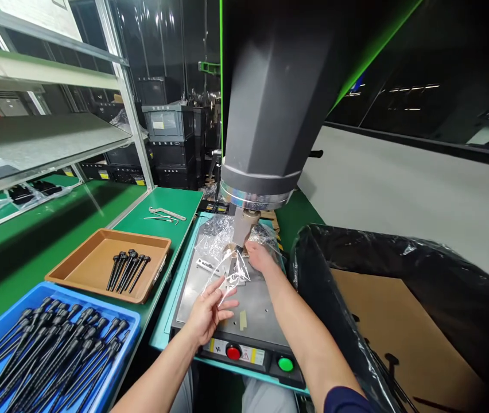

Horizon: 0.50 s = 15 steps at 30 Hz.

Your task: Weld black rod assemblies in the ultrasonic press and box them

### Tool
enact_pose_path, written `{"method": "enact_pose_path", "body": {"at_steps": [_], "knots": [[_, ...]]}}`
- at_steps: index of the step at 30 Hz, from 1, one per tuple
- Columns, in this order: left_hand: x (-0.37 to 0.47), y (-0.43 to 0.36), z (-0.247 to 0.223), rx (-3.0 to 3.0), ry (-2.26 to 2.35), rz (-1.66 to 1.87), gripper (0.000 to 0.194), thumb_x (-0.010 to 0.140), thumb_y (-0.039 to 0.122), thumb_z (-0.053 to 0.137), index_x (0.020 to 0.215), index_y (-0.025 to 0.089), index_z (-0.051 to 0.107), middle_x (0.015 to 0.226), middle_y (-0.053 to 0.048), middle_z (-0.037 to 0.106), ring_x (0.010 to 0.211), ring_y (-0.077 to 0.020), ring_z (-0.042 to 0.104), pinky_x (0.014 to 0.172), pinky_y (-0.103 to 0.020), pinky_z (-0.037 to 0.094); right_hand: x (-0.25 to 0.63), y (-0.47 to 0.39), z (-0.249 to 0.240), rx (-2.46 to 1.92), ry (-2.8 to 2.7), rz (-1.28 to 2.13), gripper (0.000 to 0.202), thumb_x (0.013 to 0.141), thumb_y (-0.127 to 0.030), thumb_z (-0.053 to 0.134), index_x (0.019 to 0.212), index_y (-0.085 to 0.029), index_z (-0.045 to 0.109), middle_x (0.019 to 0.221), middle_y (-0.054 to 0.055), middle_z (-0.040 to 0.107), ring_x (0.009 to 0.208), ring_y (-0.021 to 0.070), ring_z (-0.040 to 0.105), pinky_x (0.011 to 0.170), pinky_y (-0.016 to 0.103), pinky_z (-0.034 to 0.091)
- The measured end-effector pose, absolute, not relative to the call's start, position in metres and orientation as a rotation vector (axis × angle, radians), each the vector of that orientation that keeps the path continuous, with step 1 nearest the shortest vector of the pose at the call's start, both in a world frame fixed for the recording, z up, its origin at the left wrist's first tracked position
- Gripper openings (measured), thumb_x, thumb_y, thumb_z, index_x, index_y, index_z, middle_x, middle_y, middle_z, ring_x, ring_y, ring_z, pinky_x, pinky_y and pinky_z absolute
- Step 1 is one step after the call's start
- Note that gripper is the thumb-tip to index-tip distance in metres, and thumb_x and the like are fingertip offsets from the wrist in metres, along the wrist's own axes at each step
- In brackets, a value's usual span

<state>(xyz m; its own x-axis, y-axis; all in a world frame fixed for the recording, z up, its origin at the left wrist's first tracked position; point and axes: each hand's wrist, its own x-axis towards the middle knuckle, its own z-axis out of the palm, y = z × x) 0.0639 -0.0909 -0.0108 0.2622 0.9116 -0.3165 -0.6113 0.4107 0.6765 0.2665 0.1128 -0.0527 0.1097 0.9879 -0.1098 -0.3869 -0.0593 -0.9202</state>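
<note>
My left hand (212, 310) is palm up over the front of the metal machine plate (253, 315), its fingers apart, with clear plastic film (238, 269) just above and touching the fingertips. My right hand (258, 256) reaches to the tool tip (243, 226) under the large dark machine head (266, 115). Its fingers are bent at the tip, and what they hold is hidden. A small metal fixture (210, 267) lies on the plate beneath the film.
Red (233, 352) and green (286, 364) buttons line the machine's front. Left are a blue tray (135, 315) of black rods and a brown tray (93, 252) with several more. Wrenches (167, 214) lie behind. A black-lined box (373, 287) stands right.
</note>
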Motion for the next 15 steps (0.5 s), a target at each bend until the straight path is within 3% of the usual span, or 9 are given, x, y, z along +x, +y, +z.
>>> {"method": "enact_pose_path", "body": {"at_steps": [4,8,11,13,15], "knots": [[0.065,-0.096,-0.011,0.541,0.786,1.061,0.076,0.084,0.021,0.067,0.15,0.022,0.027,0.113,-0.018,0.068,0.087,-0.0228,0.072,0.057,-0.022,0.056,0.289,0.083,-0.051,-1.011,-0.598,1.489,0.017,0.088,-0.028,0.056,0.075,-0.018,0.062,0.088,0.012,0.069,0.089,0.0233,0.068,0.08,0.038,0.055],[0.068,-0.099,-0.016,0.579,0.814,1.04,0.085,0.082,0.022,0.07,0.151,0.026,0.022,0.11,-0.017,0.07,0.089,-0.0248,0.072,0.055,-0.023,0.055,0.308,0.047,-0.039,-0.906,-0.437,1.568,0.039,0.094,-0.052,0.043,0.086,-0.02,0.064,0.103,0.016,0.069,0.102,0.0271,0.066,0.085,0.042,0.055],[0.068,-0.101,-0.025,0.603,0.82,1.045,0.087,0.08,0.025,0.073,0.151,0.026,0.024,0.112,-0.018,0.069,0.092,-0.0257,0.071,0.061,-0.025,0.056,0.311,0.021,-0.035,-0.826,-0.366,1.646,0.055,0.091,-0.067,0.039,0.091,-0.019,0.065,0.109,0.017,0.068,0.105,0.03,0.065,0.084,0.044,0.055],[0.066,-0.101,-0.032,0.599,0.805,1.039,0.088,0.078,0.026,0.076,0.15,0.024,0.026,0.116,-0.019,0.068,0.097,-0.0269,0.07,0.065,-0.027,0.056,0.31,0.01,-0.036,-0.853,-0.396,1.645,0.04,0.089,-0.057,0.054,0.091,-0.019,0.065,0.105,0.013,0.069,0.098,0.027,0.067,0.08,0.04,0.056],[0.062,-0.101,-0.038,0.587,0.785,1.021,0.087,0.077,0.027,0.077,0.149,0.022,0.03,0.121,-0.02,0.065,0.103,-0.0279,0.067,0.068,-0.029,0.056,0.307,0.003,-0.037,-0.912,-0.446,1.584,0.016,0.083,-0.034,0.07,0.09,-0.02,0.066,0.094,0.008,0.071,0.086,0.0221,0.069,0.073,0.034,0.057]]}}
